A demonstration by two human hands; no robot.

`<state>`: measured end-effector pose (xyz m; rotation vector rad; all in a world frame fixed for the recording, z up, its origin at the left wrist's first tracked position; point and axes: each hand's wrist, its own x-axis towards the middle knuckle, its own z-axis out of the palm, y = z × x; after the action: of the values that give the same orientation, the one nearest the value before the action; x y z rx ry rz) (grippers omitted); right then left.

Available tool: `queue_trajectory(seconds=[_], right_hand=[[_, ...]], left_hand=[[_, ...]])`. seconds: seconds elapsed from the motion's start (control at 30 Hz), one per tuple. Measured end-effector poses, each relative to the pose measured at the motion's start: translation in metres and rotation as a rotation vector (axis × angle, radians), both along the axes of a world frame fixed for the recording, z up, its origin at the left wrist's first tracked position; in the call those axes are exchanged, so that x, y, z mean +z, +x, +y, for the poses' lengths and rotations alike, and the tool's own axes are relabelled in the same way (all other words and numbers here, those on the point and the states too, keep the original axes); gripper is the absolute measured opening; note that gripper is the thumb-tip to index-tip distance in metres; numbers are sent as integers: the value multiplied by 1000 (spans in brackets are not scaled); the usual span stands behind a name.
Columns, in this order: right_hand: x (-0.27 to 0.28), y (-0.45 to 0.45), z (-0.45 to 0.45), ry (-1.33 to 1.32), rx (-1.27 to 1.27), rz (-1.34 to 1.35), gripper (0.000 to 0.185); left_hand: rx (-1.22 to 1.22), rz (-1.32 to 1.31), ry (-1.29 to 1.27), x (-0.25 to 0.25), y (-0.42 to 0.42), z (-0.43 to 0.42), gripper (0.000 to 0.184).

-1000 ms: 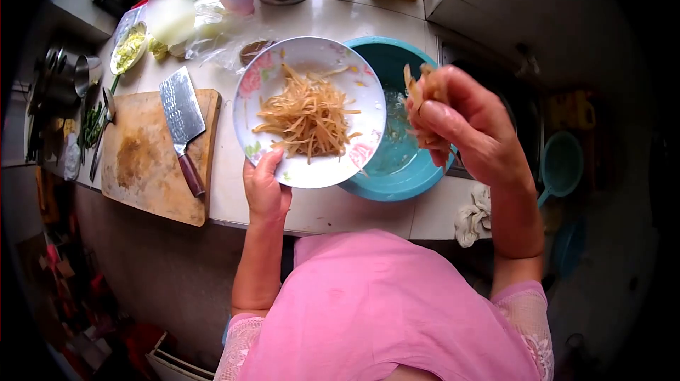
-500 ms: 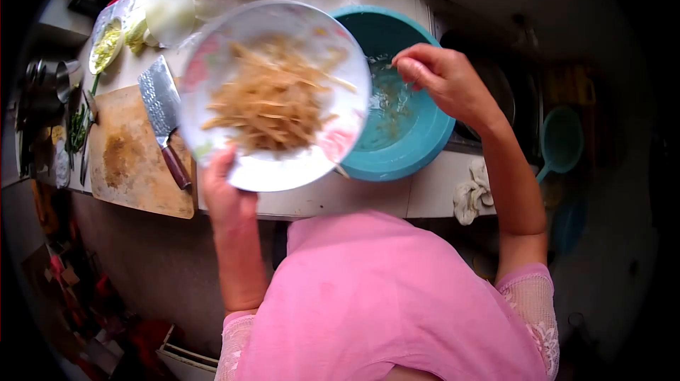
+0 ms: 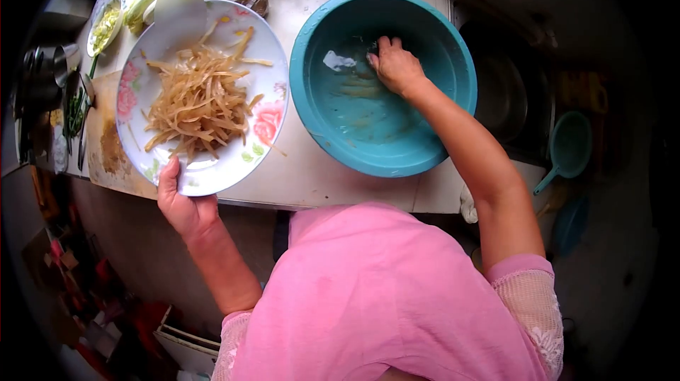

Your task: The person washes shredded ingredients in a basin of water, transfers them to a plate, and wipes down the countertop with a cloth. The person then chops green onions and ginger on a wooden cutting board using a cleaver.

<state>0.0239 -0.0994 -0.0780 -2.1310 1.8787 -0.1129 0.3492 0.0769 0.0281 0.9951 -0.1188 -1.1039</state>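
L hand grips the near rim of a floral white plate: thumb on top, other fingers mostly hidden underneath, so closed on the plate's edge. Plate's over the tabletop & cutting board, blocking much of the board from view. Pile of tan shreds sits mid-plate, a few strands out toward the rim, one poking past it lower R. R hand is down inside the teal basin, fingers bent & slightly apart, tips at the water; can't tell if they've got anything. Pale strips show in the water just L of that hand. Basin's on the tabletop, R of plate, small gap b/w them. Far R: teal scoop; far L: oval dish w/ chopped yellow-green bits, plus green stalks nearby.
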Motion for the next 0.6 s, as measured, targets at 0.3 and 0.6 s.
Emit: queue_trajectory(seconds=[0.3,0.6], right_hand=[[22,18,68,304,413,-8,30],[36,5,64,1257,120,-549,12]], left_hand=[[-18,30,80,-21,-6,1,41],[-49,104,163,-89,-2,46,44]])
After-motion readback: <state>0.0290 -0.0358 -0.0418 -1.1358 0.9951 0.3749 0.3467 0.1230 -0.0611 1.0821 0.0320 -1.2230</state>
